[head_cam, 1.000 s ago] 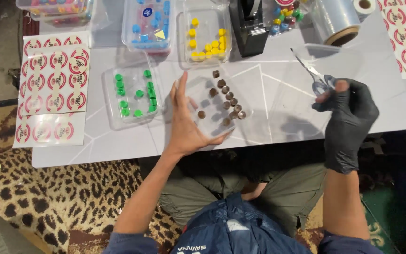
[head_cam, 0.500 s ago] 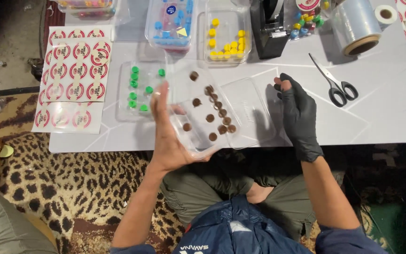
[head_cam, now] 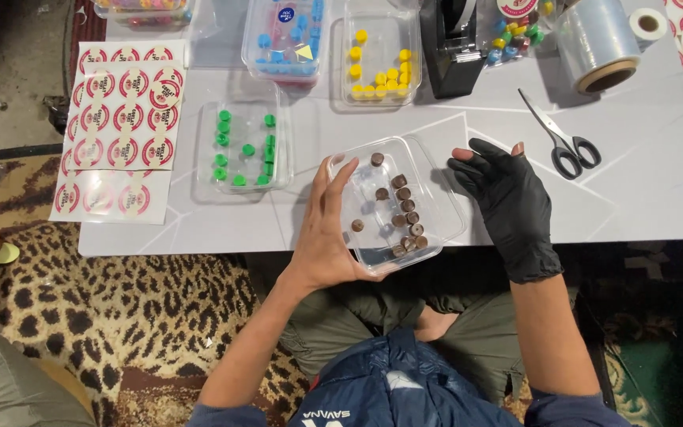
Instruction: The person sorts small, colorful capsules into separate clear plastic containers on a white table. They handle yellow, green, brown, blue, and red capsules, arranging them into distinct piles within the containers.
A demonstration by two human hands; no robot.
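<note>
Down at the near edge of the white table [head_cam: 658,198], the bare left hand [head_cam: 330,229] grips a clear plastic container [head_cam: 448,213] from its nine-o'clock side, fingers spread along the wall and thumb hooked under the near rim, so the tub sits tilted and partly overhanging the table edge. Small brown round pieces [head_cam: 403,215] lie inside it, most gathered in a loose line running toward five o'clock. At three o'clock of the container, the right hand in a black glove [head_cam: 507,202] rests just beside its wall, fingers loosely curled and holding nothing; one fingertip shows bare through the glove. Scissors [head_cam: 560,138] lie well apart at the glove's two o'clock. At ten o'clock from the held container stands a clear tub of green pieces [head_cam: 244,146], and beyond it, at twelve o'clock, a tub of yellow pieces [head_cam: 379,59] and a tub of blue pieces [head_cam: 286,39]. Sheets of round red-and-white stickers [head_cam: 120,126] lie at the table's nine-o'clock end.
</note>
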